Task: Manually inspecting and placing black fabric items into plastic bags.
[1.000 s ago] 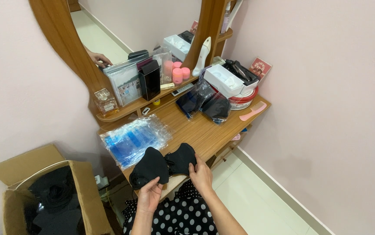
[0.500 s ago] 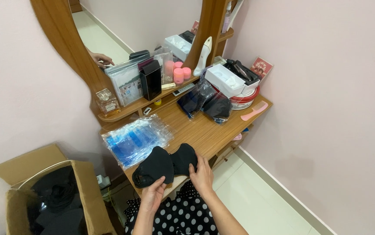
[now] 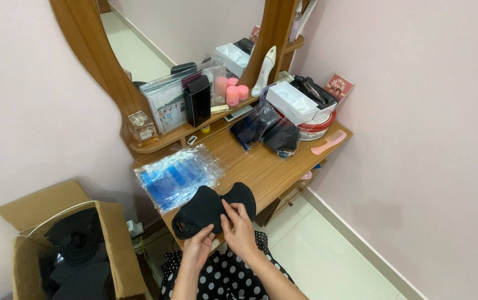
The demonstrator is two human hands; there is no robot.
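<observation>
A black fabric eye mask (image 3: pixel 205 208) lies at the near edge of the wooden dressing table (image 3: pixel 261 166). My left hand (image 3: pixel 197 247) grips its lower edge from below. My right hand (image 3: pixel 239 225) pinches the mask near its middle with the fingertips. A stack of clear plastic bags with blue print (image 3: pixel 175 178) lies just beyond the mask to the left.
An open cardboard box (image 3: pixel 111 244) holding black fabric items stands on the floor at the left. Bagged black masks (image 3: pixel 267 130), a white box (image 3: pixel 292 103), a pink comb (image 3: pixel 328 143), a perfume bottle (image 3: pixel 142 129) and pink jars (image 3: pixel 232 91) crowd the table's back and shelf below the mirror.
The mask has shifted slightly and my right hand has moved onto its middle, pinching it; my left hand stays under its lower edge.
</observation>
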